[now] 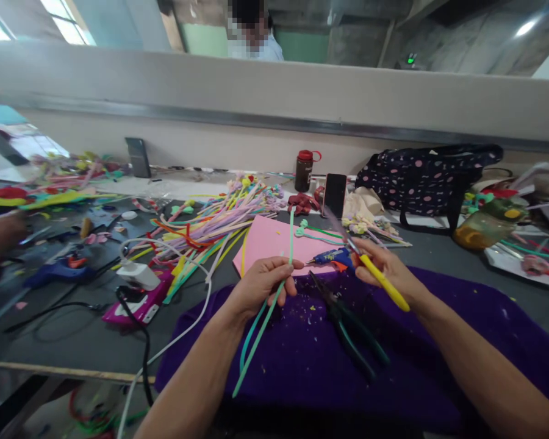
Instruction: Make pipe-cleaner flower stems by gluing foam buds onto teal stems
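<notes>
My left hand (272, 280), in the middle, is closed in a pinch on a pale green pipe cleaner (291, 238). Below the fingers hang its lower end and a looped teal length (247, 344). My right hand (384, 265) is wrapped round a yellow-handled tool (382, 281) with a metal neck; its far end is blurred, so its kind is unclear. Between the hands, pliers with dark green handles (352, 335) lie on a purple cloth (302, 366). A blue glue gun (327, 256) rests just beyond, by a pink sheet (268, 244).
A pile of coloured pipe cleaners (229, 213) lies to the left, near a magenta power strip (141, 305) with cables. Behind stand a phone (334, 194), a red-lidded bottle (304, 172) and a dark patterned bag (416, 183). Another person's hand (2, 244) is at far left.
</notes>
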`<state>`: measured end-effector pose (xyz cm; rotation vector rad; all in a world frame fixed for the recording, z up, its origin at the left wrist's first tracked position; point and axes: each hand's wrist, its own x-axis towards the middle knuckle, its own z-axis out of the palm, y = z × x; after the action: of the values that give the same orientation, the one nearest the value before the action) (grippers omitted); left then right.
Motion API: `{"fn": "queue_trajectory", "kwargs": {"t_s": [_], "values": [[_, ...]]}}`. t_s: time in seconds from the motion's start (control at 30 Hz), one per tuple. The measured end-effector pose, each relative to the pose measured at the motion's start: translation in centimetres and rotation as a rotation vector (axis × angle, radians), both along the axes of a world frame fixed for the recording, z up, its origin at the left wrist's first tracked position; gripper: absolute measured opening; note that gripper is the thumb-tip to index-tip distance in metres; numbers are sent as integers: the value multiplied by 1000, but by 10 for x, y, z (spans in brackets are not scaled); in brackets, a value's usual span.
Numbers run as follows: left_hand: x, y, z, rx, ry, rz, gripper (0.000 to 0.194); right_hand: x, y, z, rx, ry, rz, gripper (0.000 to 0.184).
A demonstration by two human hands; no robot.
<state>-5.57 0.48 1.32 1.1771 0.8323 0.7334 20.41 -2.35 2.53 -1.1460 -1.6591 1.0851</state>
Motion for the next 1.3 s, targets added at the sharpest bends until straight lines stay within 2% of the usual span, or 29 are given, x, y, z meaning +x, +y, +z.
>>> {"fn": "queue_trajectory", "kwargs": {"t_s": [0.1,0.2,0.47,0.6,1.03,1.3], "values": [[0,0,-1,-7,4,-14,31,-8,4,0,41,-179,73,55],[-1,0,-2,-1,-1,-21,34,-14,11,0,39,-268,107,56],[-2,-1,-1,7,23,-47,33,-31,32,-3,53,-262,119,44],[-3,0,-1,-11,58,-47,32,-39,38,-4,36,-282,134,46],[-3,1,-3,-13,143,-69,33,-45,41,-8,16,-320,134,40],[-4,2,-5,17,167,-75,35,-44,40,-9,-17,-299,153,46]]}}
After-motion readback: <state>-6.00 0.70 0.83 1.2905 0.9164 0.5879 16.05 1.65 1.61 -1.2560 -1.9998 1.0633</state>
